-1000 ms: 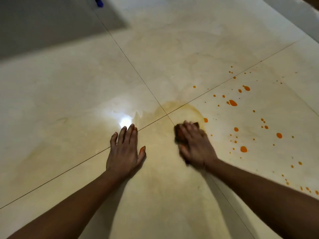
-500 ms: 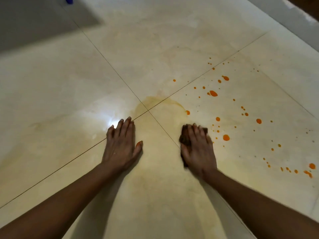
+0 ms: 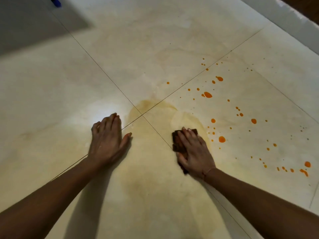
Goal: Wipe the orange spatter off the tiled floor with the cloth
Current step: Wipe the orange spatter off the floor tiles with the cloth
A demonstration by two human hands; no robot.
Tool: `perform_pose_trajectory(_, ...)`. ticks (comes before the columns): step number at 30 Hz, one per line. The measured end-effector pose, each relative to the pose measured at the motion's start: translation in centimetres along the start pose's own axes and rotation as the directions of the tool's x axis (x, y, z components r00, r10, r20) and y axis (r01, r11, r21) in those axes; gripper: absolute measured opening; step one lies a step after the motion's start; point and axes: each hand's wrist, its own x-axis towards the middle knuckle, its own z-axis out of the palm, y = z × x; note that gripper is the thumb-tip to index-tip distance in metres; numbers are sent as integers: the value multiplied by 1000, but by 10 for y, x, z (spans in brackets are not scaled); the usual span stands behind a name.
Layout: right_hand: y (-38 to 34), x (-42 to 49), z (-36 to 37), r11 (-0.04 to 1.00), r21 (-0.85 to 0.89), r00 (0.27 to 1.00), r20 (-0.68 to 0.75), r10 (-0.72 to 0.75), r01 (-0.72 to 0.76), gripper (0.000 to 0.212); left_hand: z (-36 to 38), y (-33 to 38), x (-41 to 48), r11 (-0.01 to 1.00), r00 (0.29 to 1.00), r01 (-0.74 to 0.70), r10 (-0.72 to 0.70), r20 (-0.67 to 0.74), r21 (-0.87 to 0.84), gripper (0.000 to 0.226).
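Note:
My right hand (image 3: 195, 150) presses flat on a dark brown cloth (image 3: 177, 140), which shows along the hand's left side and past the fingertips. It rests on the cream tiled floor (image 3: 155, 49), just right of where the tile seams cross. Orange spatter (image 3: 221, 139) dots the tile to the right of the cloth, with bigger drops (image 3: 208, 94) farther away and a row of drops (image 3: 303, 171) at the right edge. A pale yellowish smear (image 3: 155, 105) rings the seam crossing. My left hand (image 3: 107, 142) lies palm down on the floor, fingers together, holding nothing.
A white skirting or wall base (image 3: 284, 19) runs along the far right. A grey shaded area (image 3: 31, 23) lies at the far left, with a blue object (image 3: 56, 2) at the top edge. A bright light reflection (image 3: 101, 114) glares beside my left hand.
My right hand has slid the cloth to the right and a little nearer, towards the drops, leaving a fresh pale smear. The left hand stays planted.

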Motion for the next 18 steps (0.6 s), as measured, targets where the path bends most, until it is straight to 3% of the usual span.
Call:
perform_pose_trajectory(4, -14, 98, -9, 967, 21, 963, -86, 254, -253, 75, 5, -23, -10, 1000, 999, 12, -13, 35, 25, 71)
perform_pose_trajectory(6, -63, 132, 0, 989, 5, 986, -84, 147, -147, 74, 11, -27, -8, 1000, 1000, 17, -18, 20, 21, 70)
perform_pose_trajectory(8, -87, 106, 5, 997, 8, 997, -3, -83, 83, 75, 9, -27, -7, 1000, 999, 17, -17, 35, 1, 67)
perform_pose_trajectory(11, -42, 37, 0, 963, 17, 961, 57, -270, 270, 76, 4, -26, -8, 999, 998, 39, -38, 40, -26, 65)
perform_pose_trajectory(12, -20, 42, -2, 973, 19, 972, 31, -231, 231, 76, 4, -26, -8, 999, 998, 42, -41, 54, -21, 65)
perform_pose_trajectory(15, -27, 130, -12, 990, 19, 989, -53, 138, -137, 74, 7, -26, -7, 999, 999, 35, -35, 35, -16, 63)
perform_pose_trajectory(16, -56, 158, -11, 986, 14, 983, -76, 166, -165, 73, 8, -27, -6, 999, 999, 31, -31, 20, -21, 62)
perform_pose_trajectory(18, -108, 165, -2, 999, 29, 999, -43, 26, -24, 72, 10, -27, -6, 999, 1000, 27, -26, 9, -35, 60)
